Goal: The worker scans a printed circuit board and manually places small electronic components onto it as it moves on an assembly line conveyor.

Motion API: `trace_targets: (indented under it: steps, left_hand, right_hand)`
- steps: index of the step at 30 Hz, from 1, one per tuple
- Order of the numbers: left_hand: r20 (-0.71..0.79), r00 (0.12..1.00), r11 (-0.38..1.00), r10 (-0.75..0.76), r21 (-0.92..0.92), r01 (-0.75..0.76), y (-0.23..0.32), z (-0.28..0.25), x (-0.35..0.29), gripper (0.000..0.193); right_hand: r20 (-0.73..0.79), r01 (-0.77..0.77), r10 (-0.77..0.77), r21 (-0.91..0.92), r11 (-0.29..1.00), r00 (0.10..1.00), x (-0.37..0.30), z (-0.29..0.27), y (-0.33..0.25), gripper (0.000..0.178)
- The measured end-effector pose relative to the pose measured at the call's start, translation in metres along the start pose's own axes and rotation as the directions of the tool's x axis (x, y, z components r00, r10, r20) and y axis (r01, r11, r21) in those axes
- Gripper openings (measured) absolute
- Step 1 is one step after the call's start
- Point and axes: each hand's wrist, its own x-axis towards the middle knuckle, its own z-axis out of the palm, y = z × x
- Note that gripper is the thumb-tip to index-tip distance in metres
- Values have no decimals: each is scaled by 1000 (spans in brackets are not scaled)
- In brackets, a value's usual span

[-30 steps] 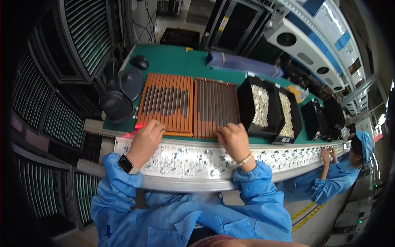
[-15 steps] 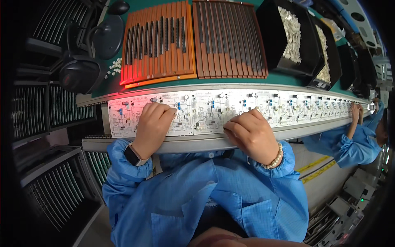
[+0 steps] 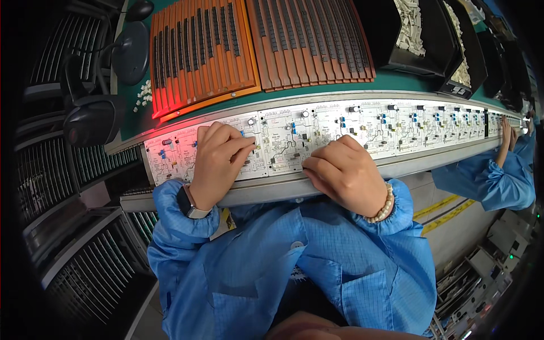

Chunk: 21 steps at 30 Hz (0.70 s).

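A row of white circuit boards [image 3: 277, 161] lies end to end on a rail, fitted with small blue, black and silver components. My left hand [image 3: 218, 161] is over a board on the left of the row. Its thumb and index finger pinch together just above the board's middle; anything between them is too small to name. My right hand [image 3: 347, 174] rests at the near edge of the boards to the right. The fingers are curled closed, tips hidden or pressed together, and what they hold, if anything, cannot be made out.
Behind the rail stand two orange-brown slotted racks [image 3: 249, 79] of black parts. Black bins [image 3: 422, 63] of white pieces stand to their right, small white pieces [image 3: 143, 95] and a black scanner [image 3: 93, 119] to the left. A co-worker's hand [image 3: 506, 133] works far right.
The view has shifted, moving the boards and racks. My left hand has gone from bunched fingers to a thumb-and-index pinch further right over its board. My right hand stays curled near the edge.
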Motion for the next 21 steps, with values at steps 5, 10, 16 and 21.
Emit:
trace_targets:
  steps: [5, 10, 16, 21]
  left_hand:
    - [30, 1000, 1000, -8, -22, 9, -2, -3, 3, 12]
    - [35, 999, 1000, 28, -4, -27, -4, -4, 3, 13]
    - [19, 988, 966, 153, 209, -153, 3, -3, 6, 21]
    - [11, 992, 976, 122, 178, -122, 0, -1, 3, 18]
  right_hand:
    - [-39, 19, -20, -25, 999, 999, 1, 8, 1, 14]
    - [-9, 13, -13, -9, 1000, 1000, 1, 6, 1, 17]
    - [30, 3, -3, -6, 1000, 1000, 1, 6, 3, 22]
    - [34, 1, -1, 1, 1000, 999, 0, 7, 3, 21]
